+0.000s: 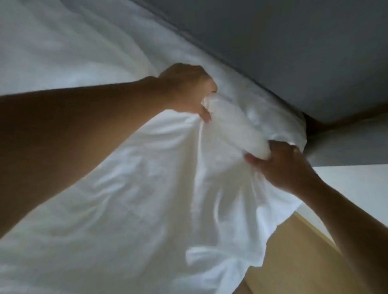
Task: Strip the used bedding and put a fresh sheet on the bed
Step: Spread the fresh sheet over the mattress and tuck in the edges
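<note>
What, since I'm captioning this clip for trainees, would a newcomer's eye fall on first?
The rumpled white sheet fills most of the view. At centre, the left hand and right hand each grip a bunched fold of it, close to a grey surface at upper right.

You have a single view, from the camera on your head, facing forward and down across the white sheet [124,194] toward the corner where the bed meets the grey surface [295,42] behind it. It sits close: your left hand [186,91] and right hand [285,165] fall near mid-frame, your forearms reach in from the left and lower-right edges, and the sheet fills most of the picture.
</note>
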The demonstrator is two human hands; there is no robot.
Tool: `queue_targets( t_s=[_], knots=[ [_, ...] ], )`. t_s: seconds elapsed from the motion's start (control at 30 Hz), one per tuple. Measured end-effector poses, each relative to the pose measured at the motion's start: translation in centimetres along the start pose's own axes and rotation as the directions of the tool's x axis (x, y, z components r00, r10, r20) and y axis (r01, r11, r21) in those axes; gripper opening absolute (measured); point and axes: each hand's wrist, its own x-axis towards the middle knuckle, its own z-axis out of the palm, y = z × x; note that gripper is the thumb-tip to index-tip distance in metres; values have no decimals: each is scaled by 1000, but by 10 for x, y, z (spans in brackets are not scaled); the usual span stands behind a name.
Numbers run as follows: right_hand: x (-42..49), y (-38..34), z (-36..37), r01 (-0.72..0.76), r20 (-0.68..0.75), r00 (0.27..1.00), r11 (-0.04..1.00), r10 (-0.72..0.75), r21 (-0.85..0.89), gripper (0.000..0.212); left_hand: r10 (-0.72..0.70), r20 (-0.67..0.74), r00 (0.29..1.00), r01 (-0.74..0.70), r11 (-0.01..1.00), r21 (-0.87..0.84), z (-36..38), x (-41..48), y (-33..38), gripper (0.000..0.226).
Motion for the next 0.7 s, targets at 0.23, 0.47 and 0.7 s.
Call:
queue_targets(
  t_s=[0.23, 0.47, 0.7],
  knots=[
    [19, 17, -19, -138, 160, 975, 984, 155, -112, 71, -602, -314, 734, 526, 797, -298, 60, -20, 52, 87],
    [20, 5, -7, -305, -127, 943, 952, 306, 30, 67, -766, 9, 642, 702, 583, -409, 169, -148, 180, 108],
    [32, 8, -13, -266, -28, 964, 961, 265, -75, 78, -701, -28, 713, 606, 635, -479, 177, -174, 246, 111]
  ],
)
